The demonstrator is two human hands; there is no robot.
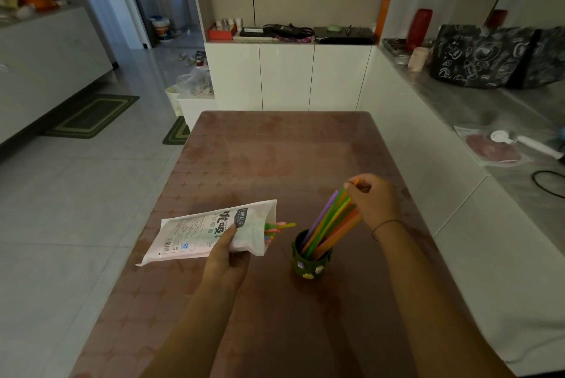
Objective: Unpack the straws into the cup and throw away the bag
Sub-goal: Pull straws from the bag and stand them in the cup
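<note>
Right hand, grip closed on the upper ends of a bundle of straws: thumb and fingers pinch the tops, with one orange tip showing above the fingers. The bundle, purple, green, yellow and orange, slants down and to the left, and its lower ends stand inside the cup. A thin band circles the right wrist. The cup is dark green, with small pale figures on its wall, and stands upright on the bench, just below and left of the right hand. Left hand, grip closed on the bag: the thumb lies across the printed face near the open end, and the fingers are hidden beneath. The bag is white with dark and green print and a barcode near its far end; it is held clear of the bench top, roughly level, its mouth turned toward the cup. A few straws, green, pink, yellow and orange, stick out of the mouth, their tips near the cup's rim but not touching it. The bench is covered with a brownish-pink patterned cloth, and both forearms reach over its near edge. To the right runs a grey counter carrying a dark patterned tote and a red bottle. Behind the bench stand white cabinets, with a cluttered shelf above them. On the tiled floor to the left lie green mats.
</note>
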